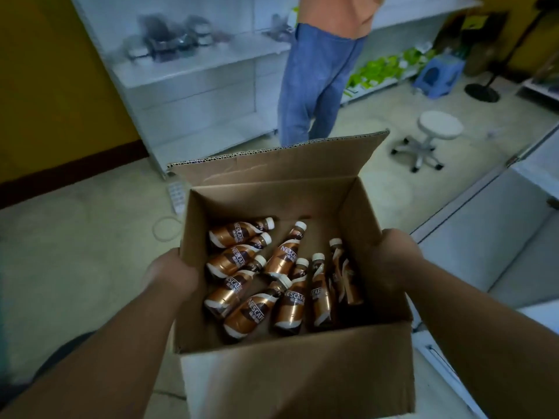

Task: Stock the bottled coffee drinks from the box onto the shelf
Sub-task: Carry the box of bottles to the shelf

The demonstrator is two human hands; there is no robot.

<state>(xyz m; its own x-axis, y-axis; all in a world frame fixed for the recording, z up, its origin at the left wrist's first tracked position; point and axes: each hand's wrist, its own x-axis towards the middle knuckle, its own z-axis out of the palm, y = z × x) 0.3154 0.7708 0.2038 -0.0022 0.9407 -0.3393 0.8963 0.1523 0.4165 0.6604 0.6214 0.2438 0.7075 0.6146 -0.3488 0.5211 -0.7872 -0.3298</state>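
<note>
An open cardboard box (290,373) is held up off the floor in front of me. Several brown and copper bottled coffee drinks (282,261) with white caps lie loose on their sides at its bottom. My left hand (169,275) grips the box's left wall, fingers under the edge. My right hand (393,258) grips the right wall. The far flap stands up. A white shelf unit (193,71) stands ahead against the yellow wall, with some dark items on one level and its lower levels bare.
A person in blue trousers (314,83) stands just beyond the box by the shelf. A white wheeled stool (435,137), a blue plastic stool (438,74) and a fan base (481,92) are on the floor to the right. A white counter (496,234) runs along the right.
</note>
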